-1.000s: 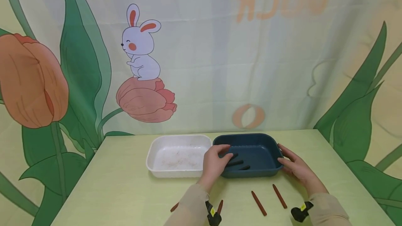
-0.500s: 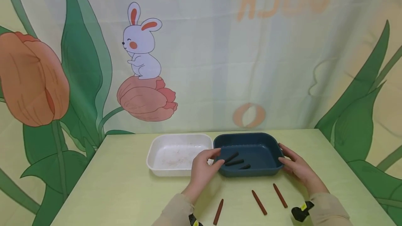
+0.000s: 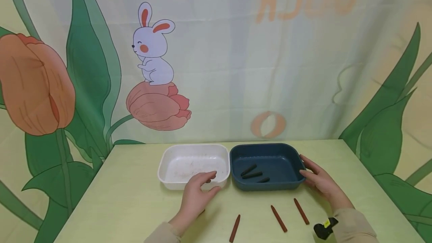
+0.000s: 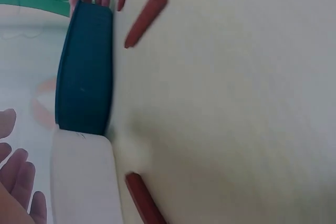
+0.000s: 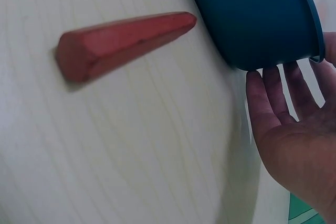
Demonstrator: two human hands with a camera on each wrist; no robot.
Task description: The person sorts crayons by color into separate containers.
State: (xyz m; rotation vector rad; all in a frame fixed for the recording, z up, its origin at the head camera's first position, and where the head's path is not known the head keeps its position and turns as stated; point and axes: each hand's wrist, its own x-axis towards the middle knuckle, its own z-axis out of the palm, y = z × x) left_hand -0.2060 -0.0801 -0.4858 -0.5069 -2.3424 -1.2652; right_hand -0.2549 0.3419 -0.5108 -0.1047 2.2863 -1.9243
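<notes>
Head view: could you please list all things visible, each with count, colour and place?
Table: one, pale yellow-green, bottom of view
Backdrop: one, pale, printed with rabbit, tulips, leaves and letters, behind table
White tray: one, white, table's far side
Blue tray: one, dark blue, right of white tray
Black sticks: three, black, inside blue tray
Brown sticks: four, reddish brown, on table; one mostly hidden
Wrist device: one, black and yellow, lower right
Sleeves: two, beige, lower edge
Left hand: one, bare, by white tray's near edge
Right hand: one, bare, touching blue tray's right end
</notes>
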